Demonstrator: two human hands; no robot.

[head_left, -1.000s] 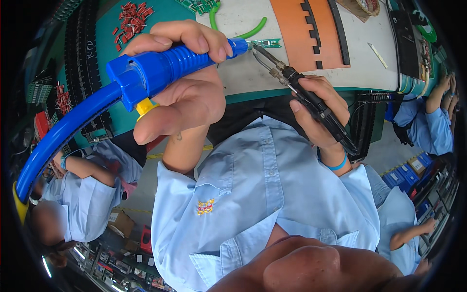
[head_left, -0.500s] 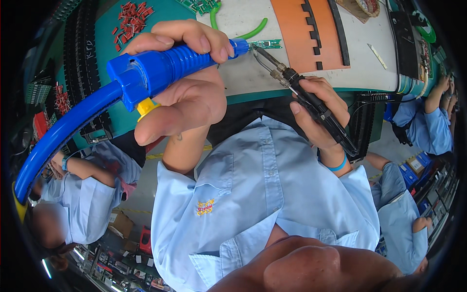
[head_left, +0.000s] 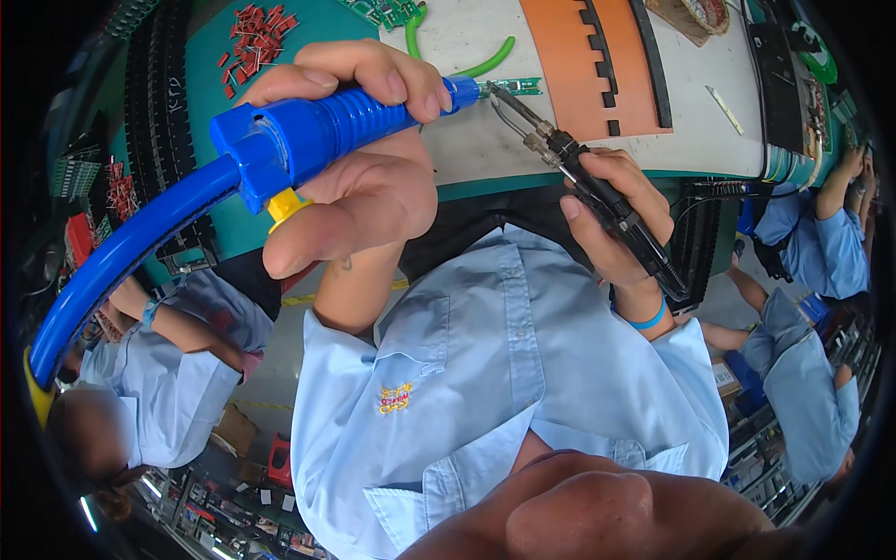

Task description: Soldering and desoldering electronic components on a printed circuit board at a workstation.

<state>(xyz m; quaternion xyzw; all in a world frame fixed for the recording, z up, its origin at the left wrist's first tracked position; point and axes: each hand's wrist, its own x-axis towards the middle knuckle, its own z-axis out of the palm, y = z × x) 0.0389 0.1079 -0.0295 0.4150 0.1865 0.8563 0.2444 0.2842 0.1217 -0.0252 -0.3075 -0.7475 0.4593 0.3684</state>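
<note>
My left hand (head_left: 387, 182) is wrapped round a blue ribbed hose nozzle (head_left: 313, 140) with a small yellow lever (head_left: 285, 207). Its narrow tip points right, close to the left end of a slim green circuit board (head_left: 523, 87). In my right hand (head_left: 611, 252) is a black soldering iron (head_left: 607, 201), slanting up and left. A thin metal tube runs beside its shaft. The iron's tip meets the board's left end, just by the nozzle mouth; whether they touch is too small to tell. A bent green tube (head_left: 490, 61) lies behind the board.
Red components (head_left: 257, 42) lie heaped on the green mat at the far left. Another circuit board (head_left: 387, 11) sits at the back. An orange panel (head_left: 560, 65) with black notched strips is right of the work. Co-workers in blue shirts (head_left: 177, 401) are on both sides.
My hands, the nozzle and the iron stay nearly in place, shifted very slightly right in the picture. The co-workers at left and lower right have changed posture.
</note>
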